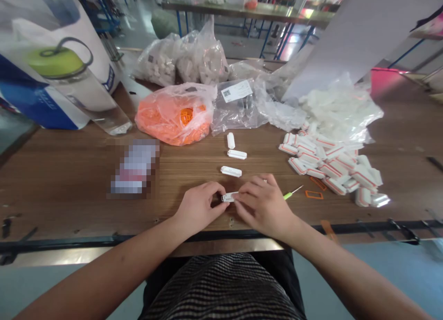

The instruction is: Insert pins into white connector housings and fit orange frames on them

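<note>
Near the front of the table, both hands are closed on one small white plastic casing [228, 197]. My left hand [199, 207] pinches its left end between thumb and index finger. Over its right end lie the fingers of my right hand [265, 207], which partly hide it. Beyond the hands, three more white casings lie apart on the wood: one crosswise [231, 171], one farther back [237, 154] and one turned lengthwise [230, 140]. To the right of my right hand is a green-handled tool with a thin metal shaft [288, 196]. An orange rectangular ring [314, 195] lies beyond it.
A heap of white casings with orange lines [335, 165] lies at the right, before a clear plastic bag [342, 108]. Farther back stand a bag of orange parts [173, 115] and bags of pale parts [183, 57]. A bottle [86, 94] leans at the left near a blurred-out object [134, 168].
</note>
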The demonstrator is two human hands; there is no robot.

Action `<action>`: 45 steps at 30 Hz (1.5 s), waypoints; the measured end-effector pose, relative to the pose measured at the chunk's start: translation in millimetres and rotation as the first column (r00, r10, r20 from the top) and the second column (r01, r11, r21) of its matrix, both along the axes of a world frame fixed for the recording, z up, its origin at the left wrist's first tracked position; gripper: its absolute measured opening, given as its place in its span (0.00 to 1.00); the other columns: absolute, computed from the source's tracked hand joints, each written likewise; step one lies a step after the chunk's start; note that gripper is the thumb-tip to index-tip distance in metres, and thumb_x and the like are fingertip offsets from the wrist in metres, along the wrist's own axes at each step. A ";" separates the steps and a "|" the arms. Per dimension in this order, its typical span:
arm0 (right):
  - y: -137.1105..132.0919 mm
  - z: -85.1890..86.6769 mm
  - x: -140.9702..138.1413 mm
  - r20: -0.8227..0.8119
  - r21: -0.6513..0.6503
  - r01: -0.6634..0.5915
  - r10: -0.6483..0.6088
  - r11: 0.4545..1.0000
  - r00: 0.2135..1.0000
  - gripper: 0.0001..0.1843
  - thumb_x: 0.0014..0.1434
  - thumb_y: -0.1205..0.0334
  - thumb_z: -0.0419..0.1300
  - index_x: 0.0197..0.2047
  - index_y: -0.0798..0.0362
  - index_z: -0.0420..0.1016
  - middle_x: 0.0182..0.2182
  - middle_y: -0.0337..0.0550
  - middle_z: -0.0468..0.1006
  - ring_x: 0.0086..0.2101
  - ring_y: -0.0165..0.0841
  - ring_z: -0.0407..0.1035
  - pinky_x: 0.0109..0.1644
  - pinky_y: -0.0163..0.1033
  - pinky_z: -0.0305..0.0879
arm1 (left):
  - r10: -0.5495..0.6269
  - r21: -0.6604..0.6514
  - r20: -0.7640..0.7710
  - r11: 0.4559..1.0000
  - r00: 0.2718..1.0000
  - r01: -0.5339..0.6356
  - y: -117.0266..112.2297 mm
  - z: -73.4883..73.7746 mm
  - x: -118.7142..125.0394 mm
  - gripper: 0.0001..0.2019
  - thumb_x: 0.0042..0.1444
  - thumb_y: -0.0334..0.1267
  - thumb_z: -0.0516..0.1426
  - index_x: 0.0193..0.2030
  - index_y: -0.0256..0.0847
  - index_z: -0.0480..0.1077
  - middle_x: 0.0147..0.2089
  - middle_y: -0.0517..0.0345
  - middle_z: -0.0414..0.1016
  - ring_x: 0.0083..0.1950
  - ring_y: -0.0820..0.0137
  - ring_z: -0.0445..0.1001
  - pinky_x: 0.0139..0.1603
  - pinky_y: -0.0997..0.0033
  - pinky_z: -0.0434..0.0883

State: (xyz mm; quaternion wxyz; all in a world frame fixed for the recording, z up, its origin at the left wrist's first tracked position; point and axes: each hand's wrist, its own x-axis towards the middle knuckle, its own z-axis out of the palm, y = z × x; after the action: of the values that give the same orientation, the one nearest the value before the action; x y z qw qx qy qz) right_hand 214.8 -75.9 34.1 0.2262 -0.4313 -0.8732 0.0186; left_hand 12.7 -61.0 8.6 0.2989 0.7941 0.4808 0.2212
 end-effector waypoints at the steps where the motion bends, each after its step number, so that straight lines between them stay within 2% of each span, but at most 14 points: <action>1: 3.7 1.0 10.3 -0.053 -0.054 0.062 -0.065 0.997 0.997 0.11 0.62 0.62 0.56 0.33 0.49 0.80 0.30 0.40 0.81 0.33 0.35 0.70 0.42 0.45 0.56 | -0.003 0.001 -0.005 1.000 1.000 0.003 0.2 0.1 -0.2 0.03 0.54 0.36 0.61 0.36 0.43 0.71 0.23 0.68 0.61 0.25 0.74 0.62 0.29 0.74 0.59; 4: 17.0 3.4 50.4 -0.053 -0.225 0.302 -0.321 0.926 0.946 0.11 0.59 0.62 0.57 0.29 0.50 0.80 0.29 0.41 0.82 0.31 0.35 0.72 0.38 0.43 0.59 | -0.010 0.003 -0.014 1.000 1.000 0.010 0.5 0.5 -0.8 0.04 0.53 0.35 0.61 0.36 0.42 0.71 0.23 0.68 0.61 0.25 0.74 0.62 0.29 0.73 0.59; 6: 23.4 4.0 74.6 0.056 -0.338 0.418 -0.425 0.843 0.903 0.10 0.57 0.61 0.59 0.27 0.50 0.80 0.26 0.40 0.81 0.28 0.36 0.72 0.34 0.41 0.60 | -0.010 -0.001 -0.019 1.000 1.000 0.010 0.6 0.8 -1.2 0.04 0.53 0.36 0.61 0.36 0.42 0.71 0.24 0.68 0.61 0.25 0.74 0.62 0.29 0.73 0.59; 8: 25.7 3.5 89.1 0.105 -0.433 0.474 -0.479 0.767 0.872 0.10 0.55 0.60 0.60 0.27 0.49 0.81 0.24 0.39 0.81 0.26 0.36 0.73 0.30 0.39 0.60 | -0.010 -0.001 -0.024 1.000 1.000 0.010 0.9 1.1 -1.4 0.04 0.53 0.36 0.61 0.36 0.43 0.71 0.24 0.68 0.61 0.25 0.74 0.62 0.29 0.73 0.58; 10: 24.8 1.8 93.5 0.107 -0.492 0.482 -0.499 0.725 0.860 0.10 0.55 0.58 0.60 0.27 0.49 0.82 0.24 0.39 0.82 0.25 0.35 0.73 0.29 0.38 0.61 | -0.012 0.003 -0.027 1.000 1.000 0.012 1.1 1.5 -1.3 0.04 0.53 0.36 0.61 0.36 0.42 0.71 0.23 0.68 0.61 0.25 0.74 0.62 0.29 0.74 0.58; 15: 23.8 -8.1 89.1 0.066 -0.517 0.460 -0.503 0.722 0.862 0.12 0.54 0.57 0.59 0.28 0.50 0.83 0.26 0.40 0.83 0.27 0.35 0.73 0.30 0.38 0.62 | -0.023 0.018 -0.023 1.000 0.999 0.024 1.2 2.5 -0.8 0.04 0.53 0.35 0.61 0.36 0.42 0.71 0.23 0.68 0.60 0.24 0.75 0.61 0.28 0.74 0.57; 21: 27.1 -14.5 91.9 0.016 -0.616 0.484 -0.605 0.622 0.796 0.10 0.49 0.55 0.62 0.25 0.52 0.80 0.18 0.39 0.76 0.21 0.32 0.68 0.25 0.36 0.58 | -0.015 0.001 -0.026 1.000 1.000 0.015 0.7 2.7 -0.8 0.04 0.53 0.35 0.61 0.36 0.42 0.71 0.24 0.68 0.61 0.25 0.75 0.61 0.29 0.74 0.58; 23: 24.5 -10.4 86.0 -0.104 -0.647 0.420 -0.619 0.637 0.778 0.10 0.49 0.55 0.62 0.25 0.52 0.80 0.21 0.40 0.79 0.23 0.33 0.69 0.27 0.37 0.61 | -0.015 -0.007 -0.019 1.000 1.000 0.015 0.5 2.2 -0.8 0.04 0.52 0.35 0.61 0.36 0.42 0.71 0.24 0.68 0.62 0.25 0.75 0.61 0.29 0.73 0.58; 25: 19.9 -3.3 72.3 -0.239 -0.657 0.315 -0.585 0.685 0.775 0.10 0.50 0.55 0.62 0.27 0.51 0.79 0.24 0.41 0.80 0.26 0.33 0.71 0.31 0.38 0.65 | -0.007 -0.012 -0.010 1.000 1.000 0.007 0.2 1.8 -0.5 0.04 0.52 0.35 0.61 0.36 0.42 0.71 0.24 0.68 0.62 0.25 0.75 0.61 0.29 0.73 0.59; 27: 14.9 4.4 52.3 -0.319 -0.633 0.198 -0.485 0.749 0.815 0.09 0.52 0.55 0.62 0.26 0.51 0.78 0.25 0.41 0.80 0.28 0.33 0.71 0.34 0.38 0.65 | -0.002 -0.012 0.001 1.000 1.000 0.002 -0.3 1.5 -0.2 0.04 0.52 0.35 0.61 0.36 0.42 0.71 0.24 0.68 0.62 0.25 0.75 0.61 0.30 0.73 0.59; 29: 11.5 10.0 30.4 -0.318 -0.584 0.092 -0.331 0.807 0.888 0.08 0.54 0.60 0.61 0.26 0.50 0.78 0.25 0.39 0.79 0.28 0.31 0.70 0.37 0.38 0.64 | 0.000 -0.012 0.011 1.000 1.000 0.000 -0.9 1.5 0.1 0.04 0.53 0.35 0.61 0.36 0.42 0.72 0.24 0.68 0.62 0.24 0.76 0.60 0.29 0.74 0.58; 31: 10.9 11.6 12.1 -0.305 -0.549 0.021 -0.223 0.836 0.926 0.07 0.55 0.62 0.61 0.26 0.50 0.76 0.23 0.36 0.76 0.27 0.30 0.68 0.39 0.39 0.62 | -0.001 -0.009 0.017 1.000 1.000 0.001 -1.5 1.4 0.3 0.04 0.53 0.35 0.61 0.36 0.42 0.72 0.24 0.68 0.62 0.24 0.76 0.60 0.29 0.74 0.58; 35: 15.5 6.7 -5.1 -0.240 -0.494 0.001 -0.138 0.869 0.961 0.06 0.54 0.67 0.62 0.26 0.51 0.75 0.23 0.34 0.75 0.27 0.29 0.67 0.42 0.42 0.57 | 0.001 0.011 0.014 1.000 1.000 -0.001 -2.1 0.7 0.5 0.04 0.53 0.36 0.62 0.36 0.42 0.72 0.24 0.68 0.63 0.24 0.76 0.60 0.29 0.74 0.58; 45: 18.5 4.6 -6.3 -0.104 -0.358 -0.009 -0.030 0.934 0.994 0.07 0.55 0.69 0.59 0.26 0.52 0.74 0.24 0.37 0.75 0.30 0.31 0.66 0.41 0.41 0.54 | 0.007 -0.002 0.003 1.000 1.000 -0.007 -2.3 2.7 1.2 0.05 0.53 0.36 0.63 0.36 0.42 0.72 0.25 0.68 0.66 0.25 0.75 0.63 0.30 0.73 0.61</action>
State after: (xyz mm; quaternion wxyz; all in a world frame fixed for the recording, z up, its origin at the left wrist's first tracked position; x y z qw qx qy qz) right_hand 208.5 -57.4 38.8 0.1908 -0.4682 -0.8394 0.1994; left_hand 14.0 -63.3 11.3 0.2996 0.7918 0.4833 0.2230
